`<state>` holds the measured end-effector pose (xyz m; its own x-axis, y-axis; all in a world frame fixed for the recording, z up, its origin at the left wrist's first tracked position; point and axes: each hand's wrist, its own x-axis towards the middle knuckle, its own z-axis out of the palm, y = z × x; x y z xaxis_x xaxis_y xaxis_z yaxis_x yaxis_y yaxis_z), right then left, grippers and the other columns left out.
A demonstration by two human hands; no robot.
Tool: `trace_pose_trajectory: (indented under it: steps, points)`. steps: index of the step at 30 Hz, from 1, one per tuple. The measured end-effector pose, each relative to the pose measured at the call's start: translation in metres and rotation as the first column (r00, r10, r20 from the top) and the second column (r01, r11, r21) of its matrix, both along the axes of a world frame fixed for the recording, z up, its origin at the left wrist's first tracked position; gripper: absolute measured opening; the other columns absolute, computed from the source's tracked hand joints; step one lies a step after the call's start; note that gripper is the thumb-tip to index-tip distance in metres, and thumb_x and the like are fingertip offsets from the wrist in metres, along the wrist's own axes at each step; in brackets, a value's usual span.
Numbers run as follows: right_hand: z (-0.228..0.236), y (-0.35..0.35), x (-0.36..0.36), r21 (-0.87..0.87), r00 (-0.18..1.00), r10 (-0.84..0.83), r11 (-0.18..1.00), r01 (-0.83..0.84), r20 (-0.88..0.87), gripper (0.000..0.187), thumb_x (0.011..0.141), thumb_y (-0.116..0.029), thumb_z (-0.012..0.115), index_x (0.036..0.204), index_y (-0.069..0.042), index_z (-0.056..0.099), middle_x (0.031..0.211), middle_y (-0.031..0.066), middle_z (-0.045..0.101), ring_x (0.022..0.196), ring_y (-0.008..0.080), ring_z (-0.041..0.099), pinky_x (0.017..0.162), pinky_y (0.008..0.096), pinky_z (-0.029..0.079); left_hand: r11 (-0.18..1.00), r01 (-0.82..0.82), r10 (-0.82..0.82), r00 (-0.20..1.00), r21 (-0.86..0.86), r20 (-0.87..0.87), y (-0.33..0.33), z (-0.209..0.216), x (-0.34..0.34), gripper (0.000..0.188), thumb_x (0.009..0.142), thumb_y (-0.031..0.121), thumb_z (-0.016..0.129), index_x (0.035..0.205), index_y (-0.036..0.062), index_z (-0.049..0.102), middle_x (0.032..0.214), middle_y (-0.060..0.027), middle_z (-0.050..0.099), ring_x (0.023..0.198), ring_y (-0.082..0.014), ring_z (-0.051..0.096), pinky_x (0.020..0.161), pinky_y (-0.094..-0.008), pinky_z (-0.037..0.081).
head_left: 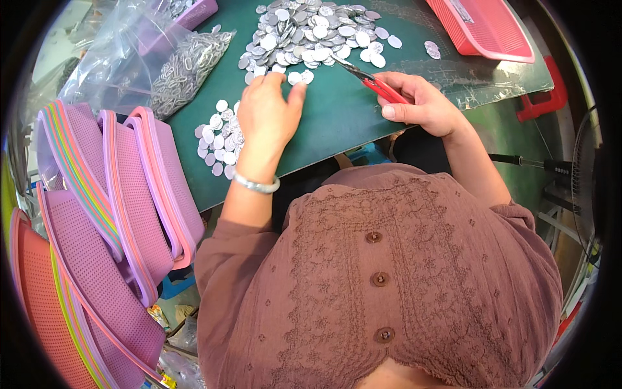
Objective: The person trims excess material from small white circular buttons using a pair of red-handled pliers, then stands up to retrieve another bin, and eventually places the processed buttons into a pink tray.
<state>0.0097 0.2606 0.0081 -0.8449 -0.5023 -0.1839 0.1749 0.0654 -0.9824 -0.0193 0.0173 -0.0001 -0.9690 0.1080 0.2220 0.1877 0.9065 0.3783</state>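
My right hand [421, 104] is closed around the red handles of pliers [379, 85]. Their dark jaws point left, up to the near edge of a big heap of flat silver oval discs [304, 32]. My left hand [267, 107], with a pale bangle on its wrist, is by the heap's near left side. Its thumb and forefinger are apart, with nothing visible between them; its other fingertips are partly hidden. Two loose discs [300, 78] lie just beyond the thumb. Left of that wrist spreads a smaller group of silver discs [218, 139], partly covered by the hand.
A clear plastic bag of metal links [191, 68] lies on the green table [337, 120] at left. Stacked purple and pink baskets [139, 194] stand left of the table. A pink basket [483, 32] sits far right, near a red clamp [547, 91] and a fan [583, 175].
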Motion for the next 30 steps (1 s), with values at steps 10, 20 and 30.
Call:
trace_pose_trajectory:
  steps: [10, 20, 30]
  points:
    - [-0.001, 0.004, 0.0, -0.013, 1.0, -0.005, 1.0, 0.005, 0.007, 0.056, 0.074, -0.028, 0.067, 0.117, 0.002, 0.048, 0.093, 0.0018, 0.054, 0.085, 0.0093, 0.048, 0.077, 0.0229, 0.039, 0.878, -0.16, 0.018, 0.953, 0.451, 0.303, -0.009, -0.008, -0.021, 0.018, 0.08, 0.013, 0.056, 0.089, -0.002, 0.06, 0.073, -0.0119, 0.063, 0.063, -0.0187, 0.061, 0.056, -0.0265, 0.046]
    - [0.001, 0.0, 0.002, 0.016, 0.999, 0.025, 1.0, -0.025, -0.025, 0.054, 0.074, -0.025, 0.067, 0.117, 0.002, 0.048, 0.087, 0.0006, 0.053, 0.079, 0.0081, 0.047, 0.073, 0.0224, 0.039, 0.209, -0.358, -0.31, 0.858, 0.91, 0.409, -0.008, 0.016, 0.018, 0.015, 0.085, 0.009, 0.054, 0.096, -0.0018, 0.057, 0.081, -0.0131, 0.063, 0.067, -0.0167, 0.061, 0.059, -0.0244, 0.048]
    - [0.0, -0.002, 0.003, 0.065, 0.998, 0.018, 0.998, -0.015, -0.052, 0.053, 0.074, -0.025, 0.067, 0.116, 0.001, 0.049, 0.081, -0.0008, 0.05, 0.074, 0.0078, 0.045, 0.068, 0.0219, 0.038, 0.171, -0.336, -0.368, 0.85, 0.926, 0.376, -0.008, 0.021, 0.026, 0.015, 0.085, 0.009, 0.054, 0.095, -0.0012, 0.058, 0.082, -0.014, 0.064, 0.069, -0.0186, 0.062, 0.061, -0.0259, 0.049]
